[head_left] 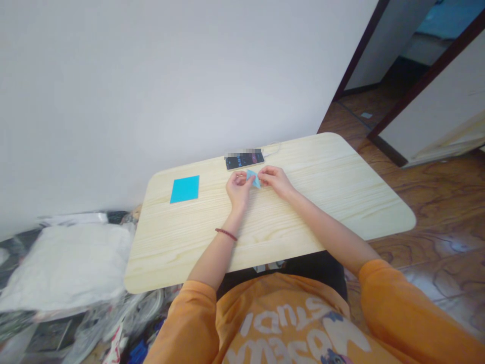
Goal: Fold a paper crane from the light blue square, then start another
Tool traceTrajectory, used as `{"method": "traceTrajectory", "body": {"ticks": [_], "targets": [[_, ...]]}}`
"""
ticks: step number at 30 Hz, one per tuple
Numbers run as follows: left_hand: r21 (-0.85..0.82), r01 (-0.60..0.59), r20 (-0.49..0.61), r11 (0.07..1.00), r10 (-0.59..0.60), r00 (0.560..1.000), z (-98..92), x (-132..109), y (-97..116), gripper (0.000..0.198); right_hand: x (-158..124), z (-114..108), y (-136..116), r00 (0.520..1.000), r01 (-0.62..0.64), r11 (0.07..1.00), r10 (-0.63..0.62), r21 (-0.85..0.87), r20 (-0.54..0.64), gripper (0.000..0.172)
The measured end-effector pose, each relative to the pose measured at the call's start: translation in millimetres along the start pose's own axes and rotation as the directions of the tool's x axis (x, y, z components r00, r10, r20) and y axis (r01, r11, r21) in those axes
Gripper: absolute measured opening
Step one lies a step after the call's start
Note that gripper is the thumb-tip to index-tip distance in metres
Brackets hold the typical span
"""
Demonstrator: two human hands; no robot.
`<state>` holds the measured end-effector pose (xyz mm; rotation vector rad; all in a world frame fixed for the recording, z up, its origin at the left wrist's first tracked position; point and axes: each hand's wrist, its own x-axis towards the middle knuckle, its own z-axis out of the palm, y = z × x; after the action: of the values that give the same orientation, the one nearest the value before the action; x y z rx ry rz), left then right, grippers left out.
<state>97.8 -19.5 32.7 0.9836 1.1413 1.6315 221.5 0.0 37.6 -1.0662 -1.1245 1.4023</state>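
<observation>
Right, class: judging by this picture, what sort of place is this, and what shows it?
Probably a room in a home: a pale pine table with rounded corners, a black smartphone on a cable, and a glossy wood-pattern floor.

Phone (244, 160) behind hands (238, 188), paper square (184, 189) left

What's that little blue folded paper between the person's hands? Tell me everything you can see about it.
The small folded paper is pale blue and matte, creased into an angular, roughly triangular shape with pointed corners; its individual folds are too small to make out. It is tilted and pinched between the fingertips of the left hand and right hand, apparently just above the light wooden table, in front of a black smartphone.
</observation>
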Motion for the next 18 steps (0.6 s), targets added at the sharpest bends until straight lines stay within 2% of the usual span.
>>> {"method": "traceTrajectory", "body": {"ticks": [9,18], "targets": [[-0.109,0.097,-0.125,0.989,-0.110,0.986,-0.6,2,3,0.039,-3,3,-1,0.997,-0.042,0.998,0.045,-0.042,0.069,0.016],[-0.200,0.100,-0.284,0.975,-0.155,0.946,-12.8,17,2,0.044,-4,3,2,0.986,-0.091,0.987,0.109,-0.135,0.130,0.013]]}}
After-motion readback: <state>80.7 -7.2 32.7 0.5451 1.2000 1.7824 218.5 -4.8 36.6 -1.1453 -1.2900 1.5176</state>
